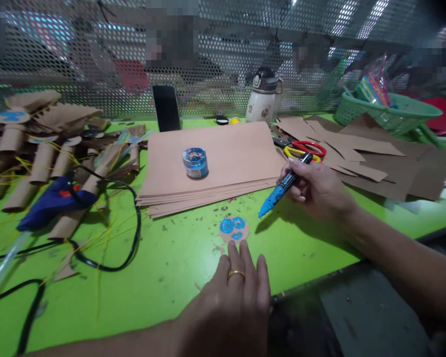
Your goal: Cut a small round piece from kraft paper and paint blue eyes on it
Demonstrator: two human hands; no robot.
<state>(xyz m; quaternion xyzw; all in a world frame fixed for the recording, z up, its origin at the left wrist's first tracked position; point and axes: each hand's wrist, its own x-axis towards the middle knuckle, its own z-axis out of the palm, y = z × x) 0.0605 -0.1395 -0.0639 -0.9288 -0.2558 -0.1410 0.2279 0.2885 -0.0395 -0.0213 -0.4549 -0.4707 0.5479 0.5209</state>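
Note:
My right hand (319, 186) is closed around a black marker (282, 191) whose front part is coated in blue paint. Its blue tip points down and left, apart from a small round cardboard piece (228, 236) on the green table. Blue painted shapes, two rounded ones and a smaller one, cover part of that piece. My left hand (238, 282), with a gold ring on one finger, lies with fingers stretched out, fingertips at the near edge of the piece. Behind it, a jar of blue paint (195, 163) stands on a stack of brown paper (234, 148).
A blue glue gun (59, 201) with a black cord lies left, among cardboard tubes (44, 158) and yellow strings. Scissors (306, 148) and brown paper scraps (360, 148) are at right. Behind stand a phone (166, 108), a bottle (263, 99), a green basket (390, 111) and a perforated metal screen (223, 44).

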